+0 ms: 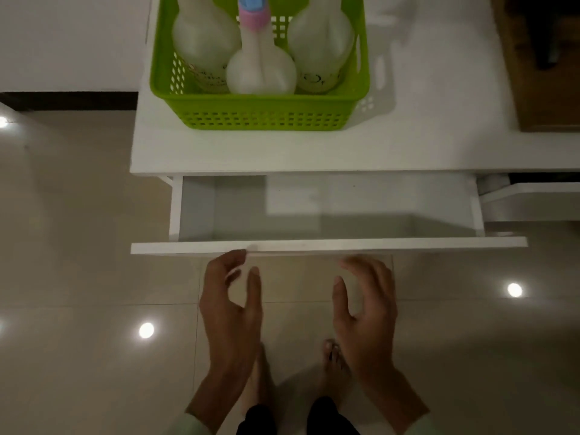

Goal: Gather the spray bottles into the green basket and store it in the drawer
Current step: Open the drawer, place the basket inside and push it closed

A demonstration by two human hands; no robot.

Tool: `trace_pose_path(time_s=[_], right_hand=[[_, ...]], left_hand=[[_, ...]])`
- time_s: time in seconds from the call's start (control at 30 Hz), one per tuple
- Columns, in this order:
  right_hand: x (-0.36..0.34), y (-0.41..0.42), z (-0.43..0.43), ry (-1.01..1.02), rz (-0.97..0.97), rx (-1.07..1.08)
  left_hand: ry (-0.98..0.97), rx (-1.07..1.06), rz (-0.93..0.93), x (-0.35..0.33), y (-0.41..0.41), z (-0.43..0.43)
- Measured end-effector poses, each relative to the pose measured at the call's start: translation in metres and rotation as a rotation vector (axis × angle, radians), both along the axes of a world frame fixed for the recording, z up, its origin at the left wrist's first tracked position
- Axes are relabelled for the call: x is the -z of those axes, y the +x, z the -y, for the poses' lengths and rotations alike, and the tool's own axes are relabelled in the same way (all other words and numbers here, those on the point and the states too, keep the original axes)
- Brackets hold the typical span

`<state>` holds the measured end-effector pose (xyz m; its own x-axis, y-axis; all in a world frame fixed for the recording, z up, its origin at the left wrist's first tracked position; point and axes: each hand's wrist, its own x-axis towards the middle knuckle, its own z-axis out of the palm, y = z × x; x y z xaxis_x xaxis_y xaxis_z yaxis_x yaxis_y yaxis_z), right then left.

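The green basket (260, 113) stands on the white cabinet top (314, 152). It holds three white spray bottles: one at the left (204, 42), a middle one with a pink and blue head (260, 70), and one at the right (320, 48). Below the top, the white drawer (329, 244) is pulled out and its inside is bare. My left hand (232, 309) hovers just under the drawer's front edge, fingers apart, fingertips near the panel. My right hand (367, 312) is beside it, also open and holding nothing.
Glossy beige floor tiles (94, 356) with light reflections lie below. My bare feet (332, 362) stand under the hands. A brown wooden surface (546, 73) sits at the far right. A second white shelf or drawer (533, 196) shows at the right edge.
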<state>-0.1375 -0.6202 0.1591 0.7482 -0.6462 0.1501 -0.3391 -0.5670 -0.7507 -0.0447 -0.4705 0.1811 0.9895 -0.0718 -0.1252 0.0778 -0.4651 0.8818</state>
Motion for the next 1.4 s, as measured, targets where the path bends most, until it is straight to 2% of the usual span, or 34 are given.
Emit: trace_pose_path(time_s=[0.03,0.1,0.2,0.3,0.43,0.97,1.4], right_hand=[[-0.009,0.002,0.005,-0.099,-0.040,-0.046],[-0.024,0.011,0.015,-0.224,-0.207,-0.129],[-0.033,0.026,0.023,-0.339,-0.479,-0.286],[-0.036,0.031,0.028,-0.381,-0.539,-0.327],[-0.040,0.028,0.028,-0.382,-0.571,-0.355],[-0.049,-0.043,-0.014,-0.314,-0.601,-0.333],[-0.051,-0.090,-0.032,-0.272,-0.557,-0.334]], left_hand=[[0.113,0.117,0.102,-0.008,0.000,0.000],[0.319,0.331,0.190,-0.019,0.005,0.002],[0.582,0.580,0.188,-0.021,0.014,0.006],[0.700,0.680,0.185,-0.018,0.020,0.004],[0.718,0.699,0.206,-0.024,0.017,0.002],[0.750,0.861,0.068,-0.041,-0.041,-0.043],[0.741,0.802,-0.057,-0.049,-0.076,-0.059]])
